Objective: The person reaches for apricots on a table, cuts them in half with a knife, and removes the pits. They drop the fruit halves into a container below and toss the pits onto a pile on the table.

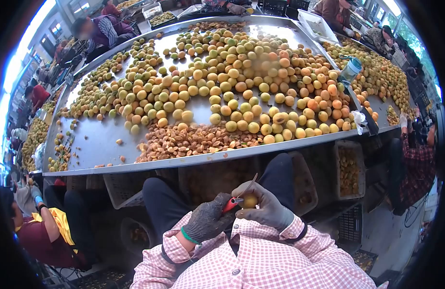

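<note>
My left hand (pixel 207 220), in a dark grey knit glove with a green cuff, is closed around a red-handled tool (pixel 230 205) with a metal tip. The tool's exact kind is partly hidden by the fingers. My right hand (pixel 268 209), in a grey glove, pinches a yellow-green apricot (pixel 249 201) against the tool's tip. A thin metal strip (pixel 252 182) sticks up beside the right fingers. Both hands are above my lap, in front of the metal table (pixel 99 144). Brown apricot stones (pixel 193 140) lie heaped at its near edge, with many loose apricots (pixel 222 77) behind them.
Below the table edge stand a white crate (pixel 123 188), a crate of fruit pieces (pixel 349 171) and a black crate (pixel 350 224). A bottle (pixel 350 71) stands at the table's right side. Co-workers sit at left (pixel 44 236) and right (pixel 415 161).
</note>
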Available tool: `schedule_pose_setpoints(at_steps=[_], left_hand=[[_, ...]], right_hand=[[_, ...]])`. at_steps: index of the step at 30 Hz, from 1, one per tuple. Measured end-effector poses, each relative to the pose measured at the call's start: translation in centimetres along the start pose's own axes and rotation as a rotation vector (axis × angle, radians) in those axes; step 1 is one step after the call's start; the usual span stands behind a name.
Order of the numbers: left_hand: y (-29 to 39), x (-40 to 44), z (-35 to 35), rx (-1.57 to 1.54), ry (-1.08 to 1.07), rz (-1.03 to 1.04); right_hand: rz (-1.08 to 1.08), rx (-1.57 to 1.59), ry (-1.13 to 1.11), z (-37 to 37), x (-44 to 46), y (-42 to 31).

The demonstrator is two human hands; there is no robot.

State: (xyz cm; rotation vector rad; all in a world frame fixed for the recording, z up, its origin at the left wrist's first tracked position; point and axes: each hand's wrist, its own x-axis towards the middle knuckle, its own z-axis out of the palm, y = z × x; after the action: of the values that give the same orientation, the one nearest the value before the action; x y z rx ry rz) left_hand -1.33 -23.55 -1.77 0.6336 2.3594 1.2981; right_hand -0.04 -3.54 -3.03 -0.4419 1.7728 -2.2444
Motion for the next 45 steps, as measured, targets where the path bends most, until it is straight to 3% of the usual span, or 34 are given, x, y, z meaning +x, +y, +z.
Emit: schedule_pose_setpoints(at_steps=[4, 7, 9, 10, 13, 14, 15, 17, 22, 24, 28, 31, 33, 36, 37, 42, 45], left_hand=[[0.4, 0.3, 0.2, 0.19, 0.092, 0.08], [-0.3, 0.4, 0.4, -0.068, -0.009, 0.057], [0.2, 0.1, -0.3, -0.827, -0.398, -0.32], [0.0, -0.1, -0.4, -1.166, -0.469, -0.467], [-0.5, -0.1, 0.7, -1.256, -0.292, -0.397], [-0.3, 0.2, 1.5, -1.078, -0.133, -0.348], [-0.6, 0.4, 1.4, -1.079, -0.132, -0.348], [-1.1, 0.8, 0.9, 0.063, 0.084, 0.095], [0.1, 0.9, 0.3, -0.024, -0.032, 0.009], [-0.9, 0.7, 0.3, -0.48, -0.138, -0.013], [-0.6, 0.0, 0.1, -0.687, -0.188, -0.132], [-0.4, -0.2, 0.2, -0.611, -0.121, -0.045], [0.0, -0.2, 0.2, -0.382, 0.028, 0.129], [0.3, -0.4, -0.5, -0.148, 0.171, 0.196], [0.5, -0.4, -0.7, -0.148, 0.17, 0.192], [0.9, -0.3, -0.7, 0.204, 0.168, 0.26], [1.7, 0.0, -0.8, 0.292, 0.165, 0.285]], right_hand=[[0.112, 0.214, 0.132, 0.7, 0.0, 1.6], [-0.067, 0.153, -0.005, -0.1, 0.9, 1.6], [-0.05, 0.28, -0.07, -0.7, 1.1, 2.1], [-0.034, 0.404, -0.134, -0.9, 1.2, 2.2], [0.112, 0.525, -0.07, -0.8, 1.1, 0.7], [0.113, 0.525, -0.07, -0.7, 1.0, 0.8], [0.118, 0.455, -0.017, -0.5, 0.8, 0.9], [0.129, 0.315, 0.086, 0.0, 0.5, 1.2], [0.143, 0.301, 0.136, -0.1, 0.3, 1.1], [0.113, 0.379, 0.109, -0.2, 0.1, 1.4], [0.019, 0.222, 0.022, -0.5, -0.3, 0.4], [0.096, 0.265, 0.071, -0.1, -0.4, -0.2], [0.118, 0.248, 0.073, 0.1, -0.5, -0.4], [0.07, 0.149, 0.083, 0.5, -0.8, 0.1], [0.0, 0.065, 0.09, 0.7, -0.9, 0.4], [0.074, 0.102, 0.007, 0.9, -1.1, -0.2], [0.164, 0.108, 0.089, 1.2, -1.3, -0.5]])
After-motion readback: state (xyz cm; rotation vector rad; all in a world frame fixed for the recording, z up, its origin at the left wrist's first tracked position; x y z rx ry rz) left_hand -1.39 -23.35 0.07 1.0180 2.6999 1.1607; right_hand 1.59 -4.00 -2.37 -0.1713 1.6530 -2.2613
